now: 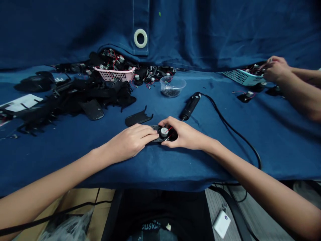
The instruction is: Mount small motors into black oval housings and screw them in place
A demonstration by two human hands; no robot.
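Note:
Between my hands, near the front of the blue-covered table, lies a black plastic housing (pixel 155 128) with a small round silver motor (pixel 164 132) and red wires on it. My left hand (pixel 135 139) presses its fingers on the housing's left part, which they partly hide. Thumb and fingers of my right hand (pixel 184 134) curve around the right end, beside the motor. Just behind my left hand rests a loose black plastic cover (pixel 139 117) with a thin hooked arm. A black electric screwdriver (pixel 191 106) lies behind my right hand, its tip close to the fingers.
A clear tub (pixel 172 87) of small dark screws stands behind. Black plastic parts (pixel 92 97) are heaped at left, near a pink basket (pixel 115 74) of motors and wires. The screwdriver's cable (pixel 233 129) curves right. Another person's hands (pixel 278 70) work at a teal basket (pixel 244 77).

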